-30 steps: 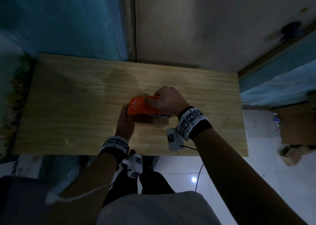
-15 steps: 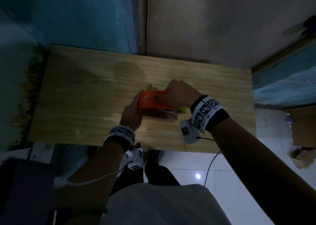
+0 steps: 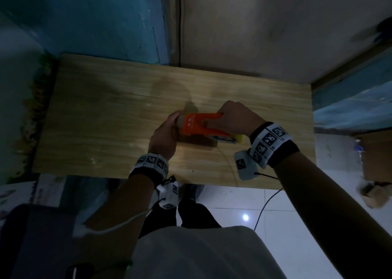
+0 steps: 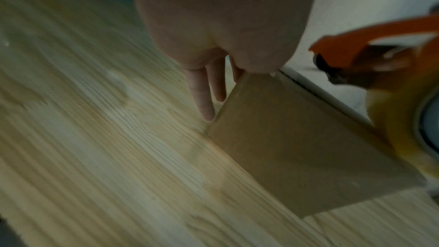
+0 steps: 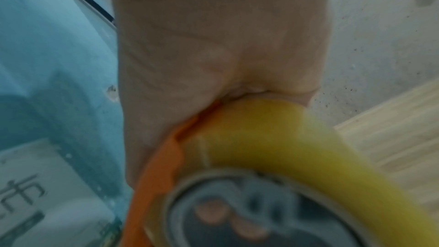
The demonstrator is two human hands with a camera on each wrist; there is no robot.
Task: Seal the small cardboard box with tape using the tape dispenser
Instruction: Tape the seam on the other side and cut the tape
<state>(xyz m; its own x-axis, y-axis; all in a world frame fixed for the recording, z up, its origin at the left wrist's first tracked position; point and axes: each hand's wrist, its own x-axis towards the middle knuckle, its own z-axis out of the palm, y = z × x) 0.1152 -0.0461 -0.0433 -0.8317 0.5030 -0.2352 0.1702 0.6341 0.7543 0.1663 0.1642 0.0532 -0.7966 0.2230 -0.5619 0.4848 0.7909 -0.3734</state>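
Note:
The small cardboard box (image 3: 198,143) lies on the wooden table (image 3: 106,117), mostly hidden under the tools and hands. My left hand (image 3: 163,135) holds the box's left end; in the left wrist view its fingers (image 4: 204,99) run down that end face of the box (image 4: 297,147). My right hand (image 3: 234,119) grips the orange tape dispenser (image 3: 196,126), which rests on top of the box. The yellow tape roll (image 3: 239,139) sticks out at the box's right end. Up close, the roll (image 5: 285,134) fills the right wrist view under my palm (image 5: 213,44).
The table stands against a blue and a pale wall (image 3: 254,35). Its near edge (image 3: 212,185) runs just below my wrists. A brown carton (image 3: 377,155) stands on the white tiled floor at the right. A black cable (image 3: 267,202) hangs from my right wrist.
My right hand has drawn the dispenser to the right along the box top, away from my left hand. The yellow roll now shows past the box's right end. My left hand stays on the left end.

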